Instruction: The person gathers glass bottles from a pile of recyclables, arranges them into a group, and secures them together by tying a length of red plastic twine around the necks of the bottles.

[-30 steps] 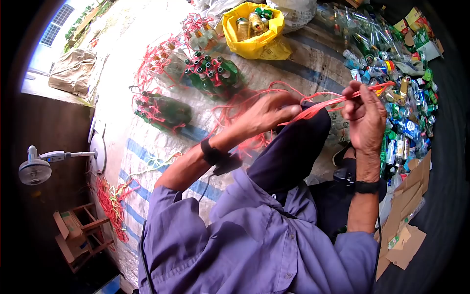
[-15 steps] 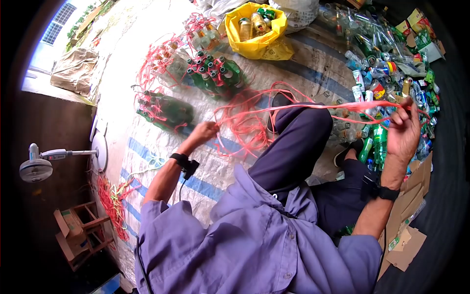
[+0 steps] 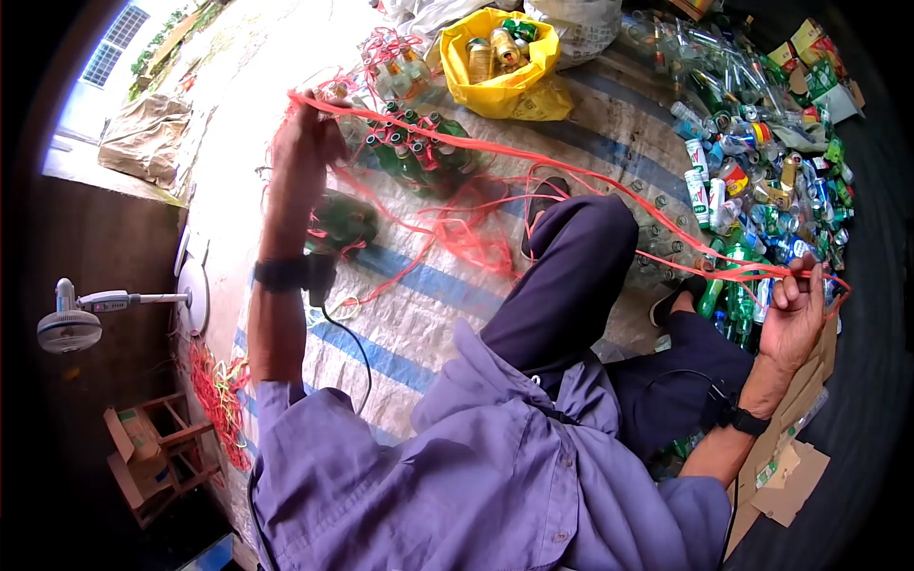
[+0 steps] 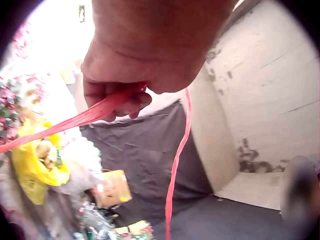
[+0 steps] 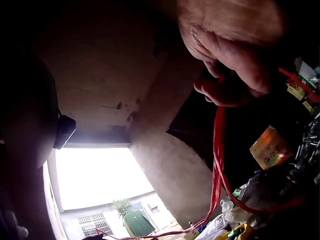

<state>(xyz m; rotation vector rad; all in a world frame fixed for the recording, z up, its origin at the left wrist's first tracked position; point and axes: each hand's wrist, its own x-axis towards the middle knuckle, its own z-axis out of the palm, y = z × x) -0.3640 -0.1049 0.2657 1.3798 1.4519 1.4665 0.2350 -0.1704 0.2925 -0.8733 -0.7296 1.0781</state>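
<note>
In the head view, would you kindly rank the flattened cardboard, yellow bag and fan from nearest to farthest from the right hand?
1. Flattened cardboard, below the right hand
2. Yellow bag, upper middle
3. Fan, far left

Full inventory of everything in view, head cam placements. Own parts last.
Striped woven sheet: 1, white and blue, on the ground
Plastic twine: strands uncounted, red, across the centre
Tied bottle bundles: 2, green, left of centre
Clear bottle bundle: at least 1, clear, beyond the green ones
Plastic bag: 1, yellow, top centre
Metal cans: several, gold and green, in the bag
Plastic sacks: at least 2, white, top
Bottle and can pile: uncounted, mixed colours, right
Flattened cardboard: several pieces, brown, lower right
Pedestal fan: 1, white, left
Wooden frame: 1, brown, lower left
Twine tangle: 1, red and yellowish, beside the frame
Left hand: 1, bare, upper left, holding twine
Right hand: 1, bare, right, holding twine
Shirt: 1, purple, bottom
Trousers: 1 pair, dark, centre
</note>
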